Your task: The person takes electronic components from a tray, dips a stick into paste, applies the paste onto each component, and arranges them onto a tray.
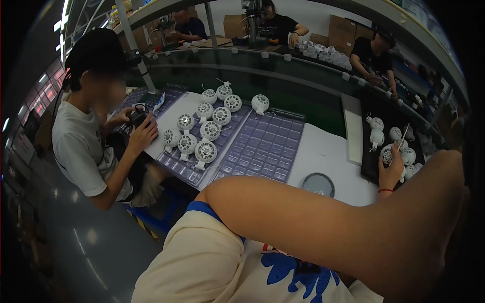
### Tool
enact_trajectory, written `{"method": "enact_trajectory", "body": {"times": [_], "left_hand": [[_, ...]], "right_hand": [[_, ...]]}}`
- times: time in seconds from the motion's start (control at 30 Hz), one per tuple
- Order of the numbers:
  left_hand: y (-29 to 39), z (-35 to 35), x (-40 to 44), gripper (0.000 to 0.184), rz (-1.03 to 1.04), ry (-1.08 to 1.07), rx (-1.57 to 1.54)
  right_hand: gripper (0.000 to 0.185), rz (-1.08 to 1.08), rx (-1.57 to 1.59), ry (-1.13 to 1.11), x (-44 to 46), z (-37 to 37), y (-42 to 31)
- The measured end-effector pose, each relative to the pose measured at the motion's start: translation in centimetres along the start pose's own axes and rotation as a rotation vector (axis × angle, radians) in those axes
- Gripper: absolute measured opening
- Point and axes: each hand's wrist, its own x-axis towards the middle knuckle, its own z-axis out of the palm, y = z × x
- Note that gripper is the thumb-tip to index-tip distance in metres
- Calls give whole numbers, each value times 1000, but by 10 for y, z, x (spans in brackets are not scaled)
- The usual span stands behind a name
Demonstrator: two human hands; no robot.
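Observation:
A bare arm reaches from the sleeve at left across the lower view. My left hand [392, 169], with a red cord at the wrist, appears to be at its end. Its fingers are closed around a thin pale stick [405, 133] that points upward. Beside the fingers, small round white fans [386, 154] lie on a black mat [370, 169]. One white fan [376, 137] lies up and left of the hand. The bent arm [429, 202] at right hides the wrist below the cord and part of the fans. My right hand does not show.
Several white fans [205, 151] rest on a purple gridded tray [184, 171]; another such tray [262, 146] lies beside it. A round clear dish [318, 185] sits near my arm. At left a person [91, 126] holds a dark device [137, 117]. Other people work across the conveyor [298, 88].

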Motion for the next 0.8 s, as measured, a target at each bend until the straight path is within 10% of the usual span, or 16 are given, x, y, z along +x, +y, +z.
{"method": "enact_trajectory", "body": {"times": [0.47,0.63,0.8], "left_hand": [[6,-2,-20,41,43,-288,215],[10,-65,-83,41,-259,-597,249],[-17,-91,-158,72,-711,122,190]], "right_hand": [[51,51,231,96,0,2,9],[51,-93,174,241,8,-46,-27],[71,-151,901,150,-19,-100,-124]]}}
